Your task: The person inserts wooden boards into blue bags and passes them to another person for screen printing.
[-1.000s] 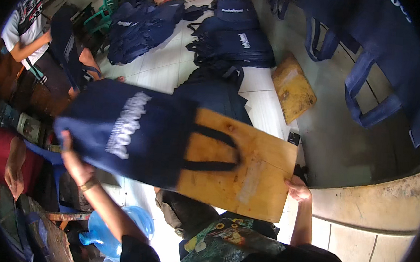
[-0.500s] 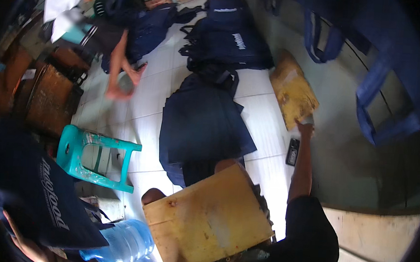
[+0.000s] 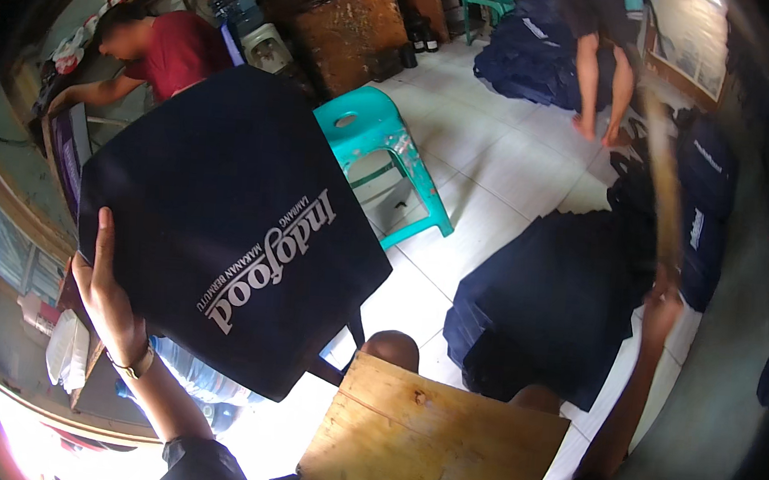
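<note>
On the left, my left hand (image 3: pixel 113 297) is closed on the edge of a navy bag (image 3: pixel 185 155), raised with white lettering facing up and its handles hanging low. My right hand (image 3: pixel 662 304) grips a long, motion-blurred wooden board (image 3: pixel 663 161), seen nearly edge-on at the right. A second wooden board (image 3: pixel 433 435) lies over my lap below, with my knees showing behind it. Just left of my right hand, a stack of dark navy cloth pieces (image 3: pixel 540 304) lies on the tiled floor.
A turquoise plastic stool (image 3: pixel 358 113) stands beyond the bag. A person in a red top (image 3: pixel 179 52) works at the upper left; a barefoot person (image 3: pixel 596 76) stands by bag piles (image 3: pixel 531 58). A clear water jug (image 3: pixel 188 378) is partly behind the bag, and more bags (image 3: pixel 698 217) line the right.
The view has swung left. My left hand has raised the bag off the lap board. My right hand left the lap board, reached the board by the wall and has lifted it.
</note>
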`<action>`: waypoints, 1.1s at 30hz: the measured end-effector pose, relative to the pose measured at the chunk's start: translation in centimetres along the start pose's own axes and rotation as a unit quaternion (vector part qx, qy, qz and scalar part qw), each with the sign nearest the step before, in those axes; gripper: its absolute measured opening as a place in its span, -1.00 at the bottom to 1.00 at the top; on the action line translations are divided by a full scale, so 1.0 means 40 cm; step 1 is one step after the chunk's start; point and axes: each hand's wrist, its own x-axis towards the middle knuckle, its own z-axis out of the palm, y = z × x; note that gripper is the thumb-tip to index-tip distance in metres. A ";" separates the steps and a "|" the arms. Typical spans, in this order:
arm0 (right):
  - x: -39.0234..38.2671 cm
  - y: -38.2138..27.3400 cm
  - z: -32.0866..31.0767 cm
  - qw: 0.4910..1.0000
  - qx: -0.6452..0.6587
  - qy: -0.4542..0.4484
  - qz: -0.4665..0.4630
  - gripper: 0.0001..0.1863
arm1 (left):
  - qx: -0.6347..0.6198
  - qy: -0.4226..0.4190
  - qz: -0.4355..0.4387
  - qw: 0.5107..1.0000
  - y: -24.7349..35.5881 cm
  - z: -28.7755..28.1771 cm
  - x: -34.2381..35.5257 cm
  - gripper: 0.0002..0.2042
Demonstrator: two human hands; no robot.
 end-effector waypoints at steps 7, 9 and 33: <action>0.229 -0.829 0.405 0.866 -0.114 0.006 -0.486 -0.50 | 0.386 0.019 0.178 0.905 -0.091 0.002 -0.074 -0.53; 0.211 -0.938 0.537 0.833 -0.160 0.012 -0.529 -0.52 | 0.330 0.052 0.186 0.924 -0.092 0.015 -0.077 -0.65; 0.283 -0.942 0.688 0.873 0.083 -0.195 -0.440 -0.21 | 0.088 0.182 0.014 0.979 -0.118 0.061 -0.083 -0.72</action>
